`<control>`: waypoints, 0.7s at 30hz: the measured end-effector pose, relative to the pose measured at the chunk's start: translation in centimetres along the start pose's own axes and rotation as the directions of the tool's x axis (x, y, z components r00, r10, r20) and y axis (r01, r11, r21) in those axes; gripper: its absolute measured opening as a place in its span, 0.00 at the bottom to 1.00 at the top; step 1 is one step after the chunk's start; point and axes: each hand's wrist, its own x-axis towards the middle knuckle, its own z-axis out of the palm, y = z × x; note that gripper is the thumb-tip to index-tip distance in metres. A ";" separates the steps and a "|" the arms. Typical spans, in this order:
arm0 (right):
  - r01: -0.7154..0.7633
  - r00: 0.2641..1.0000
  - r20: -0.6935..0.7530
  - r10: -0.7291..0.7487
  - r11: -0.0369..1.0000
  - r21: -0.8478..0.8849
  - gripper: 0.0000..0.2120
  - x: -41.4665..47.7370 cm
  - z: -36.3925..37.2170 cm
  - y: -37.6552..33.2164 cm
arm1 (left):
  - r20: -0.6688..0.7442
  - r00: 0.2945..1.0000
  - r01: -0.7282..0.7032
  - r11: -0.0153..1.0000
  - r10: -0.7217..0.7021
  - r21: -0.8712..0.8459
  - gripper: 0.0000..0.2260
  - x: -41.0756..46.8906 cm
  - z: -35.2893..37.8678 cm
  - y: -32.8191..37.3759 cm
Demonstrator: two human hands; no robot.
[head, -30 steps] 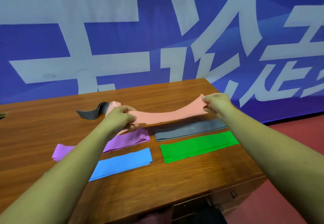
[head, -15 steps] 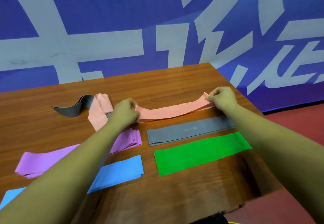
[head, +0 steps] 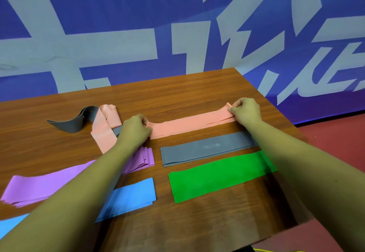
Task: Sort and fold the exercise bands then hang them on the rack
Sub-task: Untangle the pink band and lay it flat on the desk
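Pinching the ends of the pink band (head: 189, 123), the left hand (head: 134, 131) and right hand (head: 245, 111) have lowered it from mid-air onto the table (head: 197, 85), beyond the folded grey band (head: 205, 149); folding is underway. No rack is visible; the pink band's loose tail is partly hidden.

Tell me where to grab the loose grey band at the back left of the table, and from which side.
Take the loose grey band at its free left end, coming from the left. That end curls up off the table, so fingers could probably slip under it. Its right end runs under the pink band, so a grip there would likely drag the pink one along.
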 end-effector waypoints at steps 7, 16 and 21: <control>0.021 0.995 -0.091 -0.029 0.996 -0.081 0.07 0.0 0.8 -0.1 | -0.016 1.000 0.022 0.998 -0.023 -0.066 0.06 0.6 0.1 -0.1; 0.143 0.983 -0.061 -0.176 0.923 -0.357 0.14 -2.0 0.7 -1.7 | -0.079 0.974 -0.209 0.977 0.212 0.044 0.05 0.0 -1.4 -0.3; 0.331 0.940 0.140 -0.310 0.930 -0.161 0.12 -5.3 3.7 -7.5 | -0.219 0.951 -0.210 0.976 0.218 0.059 0.04 -1.3 -6.5 -3.5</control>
